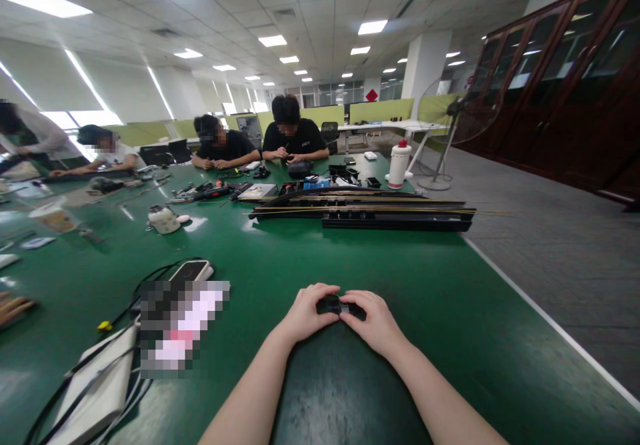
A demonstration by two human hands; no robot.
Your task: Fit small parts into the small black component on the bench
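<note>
A small black part (pixel 329 305) with a shiny middle spans the gap between my two hands, low over the green table (pixel 280 258). My left hand (pixel 306 311) pinches one end of it between thumb and fingers. On its other end, the thumb and curled fingers of my right hand (pixel 376 318) are closed. My fingers cover much of the part, so I cannot make out its exact kind.
Long black strips (pixel 400 221) with thin brass-coloured rods lie ahead. A white bottle (pixel 399 165) stands behind them. To the left are a white-edged phone-like device (pixel 193 271), cables and a pale flat box (pixel 97 385). Another person's hand (pixel 15 308) shows at the left edge; several people sit beyond.
</note>
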